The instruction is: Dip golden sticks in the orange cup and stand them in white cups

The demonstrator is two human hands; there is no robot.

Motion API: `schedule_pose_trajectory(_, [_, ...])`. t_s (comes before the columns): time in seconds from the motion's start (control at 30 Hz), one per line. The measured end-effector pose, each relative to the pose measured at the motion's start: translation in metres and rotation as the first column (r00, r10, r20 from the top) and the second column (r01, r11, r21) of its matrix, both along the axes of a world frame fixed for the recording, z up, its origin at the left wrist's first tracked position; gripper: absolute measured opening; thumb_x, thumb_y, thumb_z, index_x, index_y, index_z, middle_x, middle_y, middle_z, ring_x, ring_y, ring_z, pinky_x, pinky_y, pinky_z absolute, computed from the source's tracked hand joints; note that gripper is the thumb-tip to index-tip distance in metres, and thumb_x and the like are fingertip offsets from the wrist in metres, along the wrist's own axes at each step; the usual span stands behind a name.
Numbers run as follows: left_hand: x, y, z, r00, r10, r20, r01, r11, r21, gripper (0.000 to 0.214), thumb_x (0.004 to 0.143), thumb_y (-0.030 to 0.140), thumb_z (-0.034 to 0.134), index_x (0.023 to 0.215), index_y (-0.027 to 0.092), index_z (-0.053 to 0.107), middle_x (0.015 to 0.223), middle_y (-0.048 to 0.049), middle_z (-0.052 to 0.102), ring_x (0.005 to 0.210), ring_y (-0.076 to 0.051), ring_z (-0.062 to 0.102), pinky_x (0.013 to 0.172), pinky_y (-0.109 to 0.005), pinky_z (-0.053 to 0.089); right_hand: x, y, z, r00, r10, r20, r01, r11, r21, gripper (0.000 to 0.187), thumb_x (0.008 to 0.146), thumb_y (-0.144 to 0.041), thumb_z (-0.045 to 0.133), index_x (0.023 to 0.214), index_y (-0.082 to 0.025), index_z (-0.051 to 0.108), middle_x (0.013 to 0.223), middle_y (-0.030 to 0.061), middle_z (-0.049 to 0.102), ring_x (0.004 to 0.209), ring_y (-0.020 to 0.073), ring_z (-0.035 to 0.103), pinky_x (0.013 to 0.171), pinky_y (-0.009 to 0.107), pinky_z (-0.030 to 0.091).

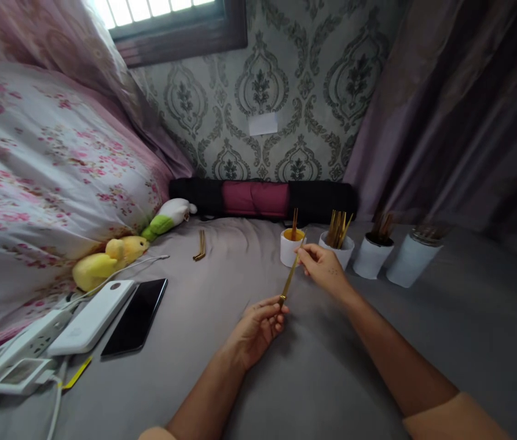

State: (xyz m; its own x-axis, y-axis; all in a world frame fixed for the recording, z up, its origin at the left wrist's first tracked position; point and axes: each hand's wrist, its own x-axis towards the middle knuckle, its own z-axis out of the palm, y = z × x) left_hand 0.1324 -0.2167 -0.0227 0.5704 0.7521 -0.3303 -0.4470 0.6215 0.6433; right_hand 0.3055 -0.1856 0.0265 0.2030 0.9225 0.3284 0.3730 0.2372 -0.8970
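Note:
A thin gold stick [290, 280] slants between my two hands, its lower end toward me; I cannot tell its exact kind. My left hand [258, 330] grips that lower end, by a shiny band, with curled fingers. The upper part is pinched in my right hand [325, 269], close in front of the white cups. A small white cup [289, 253] with a yellow inside, just left of my right hand, has a few gold sticks [294, 225] upright in it. Partly behind that hand, a second white cup [345, 250] holds several gold sticks [337, 229].
Farther right stand two white containers [373, 260] [412, 260] with dark thin sticks. Bent gold pieces [200, 247] lie left of the cups. A black phone [135, 318], white power bank [93, 318], power strip [20, 348] and yellow plush toy [98, 269] lie left on the grey sheet [203, 318].

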Motion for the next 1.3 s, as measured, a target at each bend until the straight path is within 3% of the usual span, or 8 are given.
schedule_pose_trajectory(0.43, [0.0, 0.001, 0.001, 0.999, -0.05, -0.019, 0.05, 0.999, 0.002, 0.024, 0.071, 0.009, 0.058, 0.094, 0.008, 0.055, 0.078, -0.0063, 0.059, 0.058, -0.006, 0.052, 0.053, -0.017, 0.041, 0.017, 0.0, 0.017, 0.994, -0.092, -0.061, 0.096, 0.993, 0.065, 0.035, 0.074, -0.047, 0.047, 0.078, -0.015, 0.059, 0.062, 0.0001, 0.054, 0.04, 0.0054, 0.042, 0.037, 0.019, 0.03])
schedule_pose_trajectory(0.8, [-0.002, 0.004, -0.002, 1.0, -0.012, 0.025, 0.012, 1.0, -0.024, 0.023, 0.069, 0.008, 0.06, 0.092, 0.008, 0.055, 0.081, -0.0077, 0.06, 0.058, -0.006, 0.053, 0.052, -0.016, 0.042, 0.017, 0.003, 0.049, 0.987, -0.144, -0.072, 0.138, 0.987, -0.085, 0.017, 0.073, -0.03, 0.055, 0.07, -0.014, 0.056, 0.06, 0.0013, 0.058, 0.037, 0.0035, 0.04, 0.032, 0.016, 0.028])
schedule_pose_trajectory(1.0, [-0.003, 0.006, -0.004, 0.999, 0.017, 0.046, -0.016, 1.0, -0.018, 0.024, 0.068, 0.009, 0.062, 0.091, 0.008, 0.055, 0.084, -0.0075, 0.06, 0.059, -0.005, 0.053, 0.052, -0.015, 0.042, 0.017, 0.011, 0.054, 0.988, -0.085, -0.13, 0.064, 0.985, -0.162, 0.016, 0.076, -0.026, 0.053, 0.067, -0.013, 0.054, 0.063, 0.0023, 0.058, 0.037, 0.002, 0.04, 0.031, 0.014, 0.025])
schedule_pose_trajectory(1.3, [-0.002, 0.007, -0.008, 0.996, 0.043, 0.081, -0.042, 0.999, -0.018, 0.019, 0.067, 0.014, 0.064, 0.084, 0.009, 0.056, 0.081, -0.0065, 0.06, 0.057, -0.005, 0.052, 0.05, -0.015, 0.042, 0.014, 0.021, 0.062, 0.997, -0.072, -0.037, 0.063, 0.978, -0.199, 0.019, 0.081, -0.024, 0.047, 0.068, -0.013, 0.053, 0.06, 0.0028, 0.058, 0.036, 0.002, 0.04, 0.03, 0.013, 0.026])
